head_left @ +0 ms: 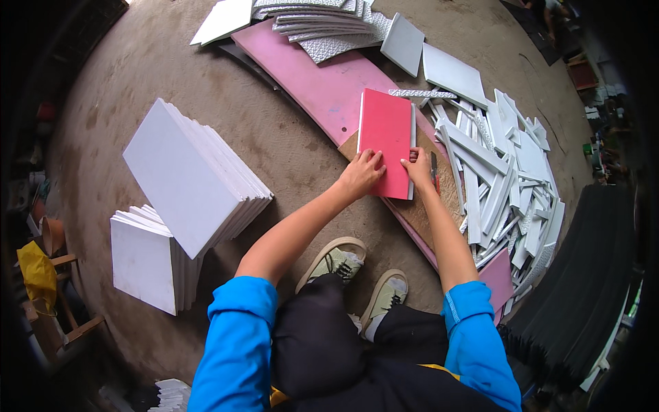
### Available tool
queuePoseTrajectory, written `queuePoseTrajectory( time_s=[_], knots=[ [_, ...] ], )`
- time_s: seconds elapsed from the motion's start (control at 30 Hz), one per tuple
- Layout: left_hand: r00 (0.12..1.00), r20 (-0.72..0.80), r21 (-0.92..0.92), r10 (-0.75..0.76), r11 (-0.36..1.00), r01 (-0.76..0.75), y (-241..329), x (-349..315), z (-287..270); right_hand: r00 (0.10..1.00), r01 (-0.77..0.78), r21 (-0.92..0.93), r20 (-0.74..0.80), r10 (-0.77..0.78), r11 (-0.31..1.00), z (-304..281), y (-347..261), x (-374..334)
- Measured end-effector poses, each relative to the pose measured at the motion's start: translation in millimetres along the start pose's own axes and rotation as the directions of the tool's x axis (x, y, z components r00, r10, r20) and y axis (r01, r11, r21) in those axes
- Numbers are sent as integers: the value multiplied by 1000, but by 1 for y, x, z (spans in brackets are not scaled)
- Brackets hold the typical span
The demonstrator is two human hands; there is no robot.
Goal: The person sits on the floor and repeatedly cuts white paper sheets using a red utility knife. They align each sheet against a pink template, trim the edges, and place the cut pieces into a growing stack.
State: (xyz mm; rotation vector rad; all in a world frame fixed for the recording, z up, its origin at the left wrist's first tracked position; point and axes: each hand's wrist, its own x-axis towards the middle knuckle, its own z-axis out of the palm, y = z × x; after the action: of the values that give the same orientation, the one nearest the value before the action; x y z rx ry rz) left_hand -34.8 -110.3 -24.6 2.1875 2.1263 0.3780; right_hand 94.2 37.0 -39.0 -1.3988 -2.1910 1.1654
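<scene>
There are two bare hands, one left hand (364, 172) and one right hand (417, 168), at one red rectangular panel (386, 137). Below them are two pale green lace-up shoes (335, 264). Two stacks of white rectangular sheets (182, 182) stand at the left, their sheets too tightly packed to count. One long pink flat board (302, 65) and one brown flat board (446, 202) show, along with one fanned stack of textured white sheets (326, 27). The loose white narrow strips (498, 199) overlap too much for counting. At the left rim hangs one yellow bag-like piece (36, 271).
</scene>
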Motion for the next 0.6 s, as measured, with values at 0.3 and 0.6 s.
queuePoseTrajectory(
  time_s=[0.3,0.6],
  knots=[
    [999,-42,295,-2,955,14,35,-13,27,993,96,114,-75,-88,989,2,21,-14],
    [931,284,-53,-229,966,254,9,74,-20,990,89,112,-121,-75,990,-5,24,-15]
  ],
)
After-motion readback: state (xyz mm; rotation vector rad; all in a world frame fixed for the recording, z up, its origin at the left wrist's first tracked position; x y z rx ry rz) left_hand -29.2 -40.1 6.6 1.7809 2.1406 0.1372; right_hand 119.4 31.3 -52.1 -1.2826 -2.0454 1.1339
